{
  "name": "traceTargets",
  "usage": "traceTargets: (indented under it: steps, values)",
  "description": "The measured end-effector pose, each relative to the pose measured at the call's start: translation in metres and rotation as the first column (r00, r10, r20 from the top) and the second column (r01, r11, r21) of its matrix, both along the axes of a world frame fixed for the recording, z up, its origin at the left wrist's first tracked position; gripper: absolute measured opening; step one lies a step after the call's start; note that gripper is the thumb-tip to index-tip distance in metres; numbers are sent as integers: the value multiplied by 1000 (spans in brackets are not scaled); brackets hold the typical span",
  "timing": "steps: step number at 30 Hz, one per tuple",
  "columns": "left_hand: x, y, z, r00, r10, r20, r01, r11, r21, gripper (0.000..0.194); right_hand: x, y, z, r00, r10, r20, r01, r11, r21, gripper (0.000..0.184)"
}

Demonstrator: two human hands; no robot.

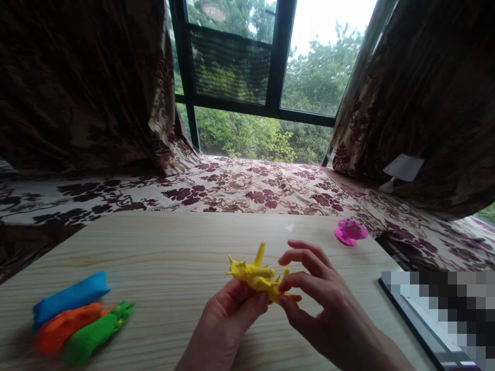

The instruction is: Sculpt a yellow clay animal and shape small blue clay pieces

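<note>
A yellow modelling-clay figure (253,274) with several thin spikes and limb-like parts is held above the wooden table (166,257). My left hand (232,314) grips its underside between thumb and fingers. On the figure's right end, my right hand (323,288) pinches a small part with thumb and index finger, its other fingers raised and spread. What lies exactly between the right fingertips is partly hidden.
Blue (71,298), orange (65,327) and green clay pieces (93,335) lie at the left. A pink clay shape with green dots (351,230) stands at the back right. A dark-edged flat device (410,319), partly pixelated, lies at the right; a small white lamp (402,167) stands behind.
</note>
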State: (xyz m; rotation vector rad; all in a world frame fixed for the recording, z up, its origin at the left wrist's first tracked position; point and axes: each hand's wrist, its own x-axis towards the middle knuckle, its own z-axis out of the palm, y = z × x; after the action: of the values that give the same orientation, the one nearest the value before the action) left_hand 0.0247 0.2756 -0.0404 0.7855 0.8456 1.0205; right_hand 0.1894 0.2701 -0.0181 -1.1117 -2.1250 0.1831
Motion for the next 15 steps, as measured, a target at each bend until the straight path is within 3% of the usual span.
traceTargets:
  steps: [11,15]
  values:
    - [-3,1,-9,999,14,-31,-14,1000,-10,32,1,0,-6,998,33,-44,-34,999,-38,9]
    - [-9,6,-11,996,-49,-68,48,999,-7,32,5,-1,0,998,6,-70,-8,1000,-29,14]
